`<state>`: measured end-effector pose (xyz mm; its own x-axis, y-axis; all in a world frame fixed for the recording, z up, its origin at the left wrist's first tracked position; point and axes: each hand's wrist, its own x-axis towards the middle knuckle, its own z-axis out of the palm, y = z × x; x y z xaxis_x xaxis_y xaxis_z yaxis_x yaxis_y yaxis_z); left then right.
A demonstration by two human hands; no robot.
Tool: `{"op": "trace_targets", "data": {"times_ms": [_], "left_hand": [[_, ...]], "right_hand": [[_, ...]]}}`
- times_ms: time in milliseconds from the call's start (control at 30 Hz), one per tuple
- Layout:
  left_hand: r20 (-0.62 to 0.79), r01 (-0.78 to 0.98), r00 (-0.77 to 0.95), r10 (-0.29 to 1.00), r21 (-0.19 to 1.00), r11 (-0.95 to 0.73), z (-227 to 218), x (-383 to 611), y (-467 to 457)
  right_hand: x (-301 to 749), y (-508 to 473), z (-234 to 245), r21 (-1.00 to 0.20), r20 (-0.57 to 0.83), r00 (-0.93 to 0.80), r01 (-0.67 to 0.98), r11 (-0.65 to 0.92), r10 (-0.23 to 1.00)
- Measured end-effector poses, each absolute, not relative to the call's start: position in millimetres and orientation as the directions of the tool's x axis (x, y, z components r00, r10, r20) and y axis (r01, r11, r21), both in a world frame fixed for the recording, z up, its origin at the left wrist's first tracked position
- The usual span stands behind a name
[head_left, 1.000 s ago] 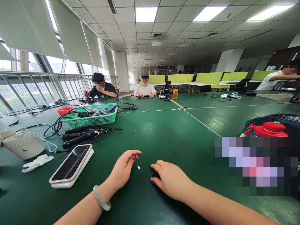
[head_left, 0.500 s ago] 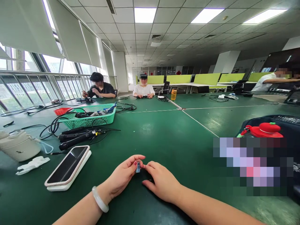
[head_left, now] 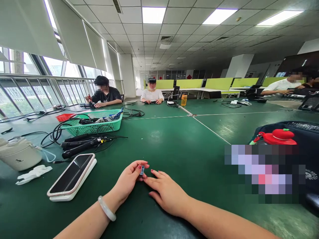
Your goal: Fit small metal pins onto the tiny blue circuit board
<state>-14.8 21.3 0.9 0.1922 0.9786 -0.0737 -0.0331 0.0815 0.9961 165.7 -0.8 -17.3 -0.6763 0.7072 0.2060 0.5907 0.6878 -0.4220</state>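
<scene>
My left hand [head_left: 129, 182] rests on the green table [head_left: 179, 146] and pinches a tiny blue and white piece [head_left: 142, 170] between thumb and fingertips. A pale bangle circles that wrist. My right hand [head_left: 167, 192] lies just right of it, palm down, with its fingers stretched toward the piece and close to the left fingertips. Nothing shows in the right hand.
A phone on a white power bank [head_left: 71, 177] lies to the left, beside a cream pouch [head_left: 20, 154], black microphones [head_left: 79, 144] with cables and a teal basket [head_left: 97, 122]. A dark bag with a red-capped bottle [head_left: 279, 136] stands at right. Other people sit at the far end.
My hands came together. The left hand picked up the small piece and holds it pinched; the right hand's fingers went from curled to stretched out beside it. The view drifted slightly.
</scene>
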Motion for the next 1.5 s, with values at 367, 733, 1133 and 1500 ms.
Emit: {"op": "trace_targets", "data": {"times_ms": [367, 733, 1133, 1500], "left_hand": [[-0.071, 0.171, 0.199, 0.977, 0.985, 0.037, 1.8, -15.8, 22.5], [-0.115, 0.135, 0.207, 0.972, 0.987, 0.088, -3.7, -17.9, 24.3], [-0.127, 0.109, 0.198, 0.972, 0.988, 0.107, -2.8, -15.9, 24.7], [-0.061, 0.254, 0.200, 0.978, 0.967, 0.008, -1.1, -17.0, 22.1]], "right_hand": [[166.0, 6.7, -26.6, -0.396, 0.293, -0.693, 0.539, 0.744, 0.658], [172.7, 9.4, -22.9, -0.414, 0.311, -0.540, 0.664, 0.623, 0.782], [171.7, 8.6, -20.7, -0.390, 0.294, -0.636, 0.602, 0.697, 0.713], [174.3, 7.9, -25.9, -0.489, 0.320, -0.494, 0.644, 0.588, 0.808]]}}
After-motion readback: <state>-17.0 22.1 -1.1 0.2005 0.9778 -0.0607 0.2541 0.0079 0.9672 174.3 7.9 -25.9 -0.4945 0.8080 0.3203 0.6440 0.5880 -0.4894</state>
